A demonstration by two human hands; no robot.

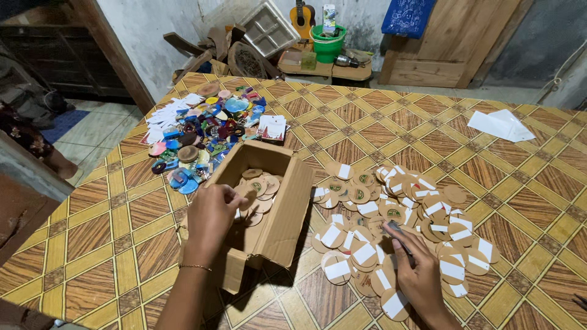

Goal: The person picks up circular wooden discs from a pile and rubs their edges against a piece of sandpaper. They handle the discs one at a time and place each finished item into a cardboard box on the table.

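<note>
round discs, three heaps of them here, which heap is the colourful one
The far-left heap, beyond the cardboard box: blue, pink and green pieces. The discs inside the box and the spread by the right hand are plain brown with white labels.

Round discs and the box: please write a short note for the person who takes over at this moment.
Left hand: over the cardboard box, fingers pinched on one disc, grip shut.
Right hand: flat on the disc pile on the patterned floor, fingers on a disc, not closed around it.
Done: a small layer of discs already lies in the box.
Left: most discs are outside the box, right of it. A colourful heap beyond the box is untouched.
</note>
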